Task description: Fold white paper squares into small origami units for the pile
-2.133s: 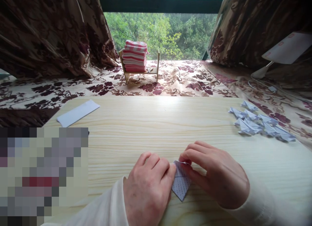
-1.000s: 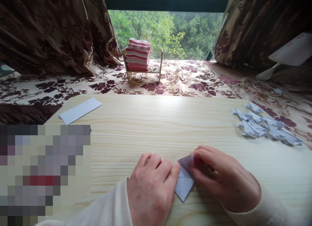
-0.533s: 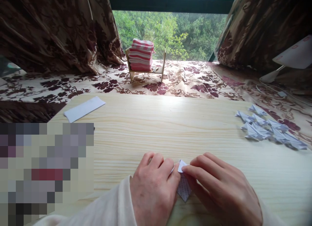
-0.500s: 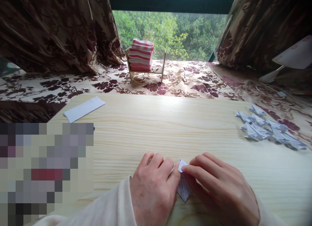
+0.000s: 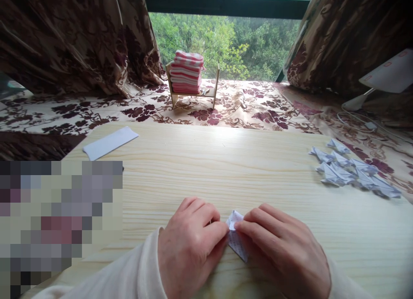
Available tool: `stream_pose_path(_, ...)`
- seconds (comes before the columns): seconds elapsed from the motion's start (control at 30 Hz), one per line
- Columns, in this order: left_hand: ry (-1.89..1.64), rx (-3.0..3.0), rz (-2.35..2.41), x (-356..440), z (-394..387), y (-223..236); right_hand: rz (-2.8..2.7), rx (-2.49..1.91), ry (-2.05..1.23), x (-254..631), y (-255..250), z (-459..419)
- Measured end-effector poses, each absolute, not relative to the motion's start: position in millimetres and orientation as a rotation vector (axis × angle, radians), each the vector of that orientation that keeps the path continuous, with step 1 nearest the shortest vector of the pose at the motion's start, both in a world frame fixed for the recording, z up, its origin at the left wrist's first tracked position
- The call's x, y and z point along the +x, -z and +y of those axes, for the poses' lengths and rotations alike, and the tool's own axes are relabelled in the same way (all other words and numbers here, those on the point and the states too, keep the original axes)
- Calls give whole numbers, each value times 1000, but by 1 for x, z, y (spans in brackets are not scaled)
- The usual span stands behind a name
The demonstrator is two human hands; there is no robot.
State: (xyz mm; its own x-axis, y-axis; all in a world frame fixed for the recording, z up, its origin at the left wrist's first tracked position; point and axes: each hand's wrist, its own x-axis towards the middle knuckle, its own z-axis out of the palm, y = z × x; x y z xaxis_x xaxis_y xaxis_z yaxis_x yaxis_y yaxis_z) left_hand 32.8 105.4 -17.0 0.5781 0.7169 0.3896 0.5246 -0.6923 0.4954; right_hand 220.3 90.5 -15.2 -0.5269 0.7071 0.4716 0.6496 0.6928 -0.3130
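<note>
A small folded piece of white paper [image 5: 237, 245] with faint printed marks lies on the wooden table between my hands. Its upper part forms a raised, partly opened flap, and its lower end comes to a point. My left hand [image 5: 195, 243] pinches the paper's left edge, fingers curled. From the other side my right hand [image 5: 280, 247] presses fingertips on the flap and grips the right edge. My thumbs are mostly hidden beneath the fingers.
Several folded white paper pieces [image 5: 342, 170] are grouped at the table's right. A flat folded white strip [image 5: 111, 143] lies at the back left. Beyond the table [image 5: 193, 161], a small wooden stand [image 5: 209, 94] carries stacked pink-and-white cloths [image 5: 186, 73]. A white lamp [image 5: 389, 73] stands at the right; the lower left is blurred out.
My left hand has shifted left, uncovering more of the paper. The paper has turned slightly, and its top flap looks more spread. My right hand still holds its right side.
</note>
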Motion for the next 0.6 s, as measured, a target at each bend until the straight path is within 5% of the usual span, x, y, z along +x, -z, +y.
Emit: stream_pose_path(0.6,-693,2411,1138,34,103,21,-2335,-1045,-87,215,22,88)
